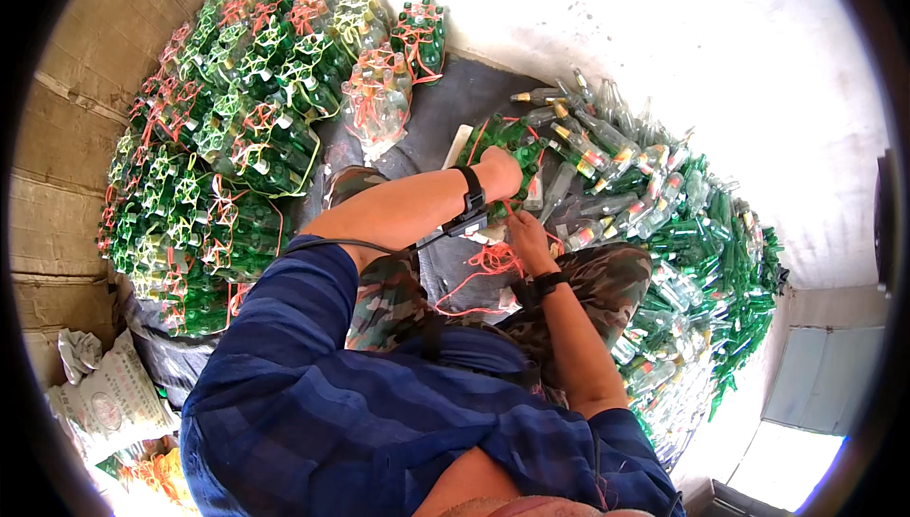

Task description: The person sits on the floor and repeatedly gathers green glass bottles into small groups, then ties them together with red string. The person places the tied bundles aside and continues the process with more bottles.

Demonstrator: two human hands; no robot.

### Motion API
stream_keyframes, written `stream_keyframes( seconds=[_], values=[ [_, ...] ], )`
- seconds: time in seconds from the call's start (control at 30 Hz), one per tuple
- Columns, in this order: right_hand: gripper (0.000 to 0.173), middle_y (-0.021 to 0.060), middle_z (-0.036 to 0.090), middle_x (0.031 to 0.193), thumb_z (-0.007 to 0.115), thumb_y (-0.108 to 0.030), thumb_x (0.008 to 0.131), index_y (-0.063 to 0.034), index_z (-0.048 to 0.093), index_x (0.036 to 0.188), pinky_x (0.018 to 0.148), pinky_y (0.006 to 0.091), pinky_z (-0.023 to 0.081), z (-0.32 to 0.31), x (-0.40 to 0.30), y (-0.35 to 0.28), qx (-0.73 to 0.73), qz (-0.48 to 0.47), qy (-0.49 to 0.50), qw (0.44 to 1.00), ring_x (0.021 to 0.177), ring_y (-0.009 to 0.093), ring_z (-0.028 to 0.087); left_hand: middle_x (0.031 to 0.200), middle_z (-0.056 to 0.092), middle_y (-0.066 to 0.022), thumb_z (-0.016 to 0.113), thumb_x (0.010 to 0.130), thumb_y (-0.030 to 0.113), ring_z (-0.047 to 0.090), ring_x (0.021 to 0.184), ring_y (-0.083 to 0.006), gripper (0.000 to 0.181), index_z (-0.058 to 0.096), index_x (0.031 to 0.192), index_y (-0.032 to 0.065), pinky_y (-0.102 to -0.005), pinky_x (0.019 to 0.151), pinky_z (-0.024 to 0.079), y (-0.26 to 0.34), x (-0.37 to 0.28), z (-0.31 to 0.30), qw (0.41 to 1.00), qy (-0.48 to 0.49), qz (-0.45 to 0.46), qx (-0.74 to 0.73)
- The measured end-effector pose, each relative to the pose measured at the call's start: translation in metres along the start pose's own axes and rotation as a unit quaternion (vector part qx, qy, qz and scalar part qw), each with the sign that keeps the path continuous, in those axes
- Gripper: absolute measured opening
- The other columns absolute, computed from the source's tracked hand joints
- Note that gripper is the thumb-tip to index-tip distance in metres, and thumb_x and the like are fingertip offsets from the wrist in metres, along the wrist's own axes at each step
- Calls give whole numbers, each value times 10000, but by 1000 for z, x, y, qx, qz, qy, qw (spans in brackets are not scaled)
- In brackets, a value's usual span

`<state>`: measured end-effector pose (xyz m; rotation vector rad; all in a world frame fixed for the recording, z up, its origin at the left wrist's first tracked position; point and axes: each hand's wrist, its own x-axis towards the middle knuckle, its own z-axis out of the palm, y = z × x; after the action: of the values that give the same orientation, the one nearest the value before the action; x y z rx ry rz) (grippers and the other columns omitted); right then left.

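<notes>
In front of me a bundle of green glass bottles (pixel 527 156) stands on the dark floor covering, with red plastic twine looped around the necks. My left hand (pixel 500 171) is curled over the near side of this bundle; its fingers are turned away, so what they grip is hidden. Just below it, my right hand (pixel 530 238) pinches a strand of the red twine (pixel 496 260) close to the bottles. Loose twine lies tangled on the floor between my knees and trails toward me.
Tied bundles of green and clear bottles (pixel 256 97) stand packed at the left, beside cardboard (pixel 71 154). A large heap of loose bottles (pixel 682 233) lies at the right along the white wall (pixel 640 12). A printed sack (pixel 110 403) is at lower left.
</notes>
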<state>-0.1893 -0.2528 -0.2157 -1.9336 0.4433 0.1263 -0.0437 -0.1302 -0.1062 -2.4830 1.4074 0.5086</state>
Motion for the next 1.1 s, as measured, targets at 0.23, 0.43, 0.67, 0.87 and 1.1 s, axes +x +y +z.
stream_keyframes(
  seconds=[0.23,0.43,0.67,0.87,1.1],
  values=[
    [258,11,590,720,546,-221,972,0,675,940,599,316,419,6,-2,5,121,118,9,986,667,125,537,1032,757,-73,740,759,212,730,954,-259,252,791,995,138,-412,715,561,-10,2,0,1000,-26,7,-17],
    [206,-53,453,631,555,-211,985,-32,641,930,399,243,254,28,-7,-17,234,85,31,968,460,45,354,1050,741,-120,707,710,175,714,979,-297,305,779,992,81,-417,781,563,-23,-4,-14,995,-59,-10,-77],
    [230,5,574,757,603,-212,927,1,685,959,564,284,391,28,-7,-36,260,117,24,958,649,92,501,904,720,-126,652,693,179,695,892,-338,265,759,929,122,-456,712,554,-40,4,-6,994,-69,-9,-85],
    [233,0,585,745,614,-203,918,11,689,969,614,299,410,32,3,-30,240,130,39,961,678,116,520,835,703,-124,658,733,173,678,792,-324,182,732,877,89,-444,674,523,-53,8,-12,991,-40,28,-127],
    [204,-12,569,719,622,-191,903,1,686,929,576,297,388,33,0,-38,259,111,58,958,644,94,487,776,669,-139,697,731,195,645,735,-317,159,676,811,60,-432,628,483,-66,22,8,961,37,99,-254]
  ],
)
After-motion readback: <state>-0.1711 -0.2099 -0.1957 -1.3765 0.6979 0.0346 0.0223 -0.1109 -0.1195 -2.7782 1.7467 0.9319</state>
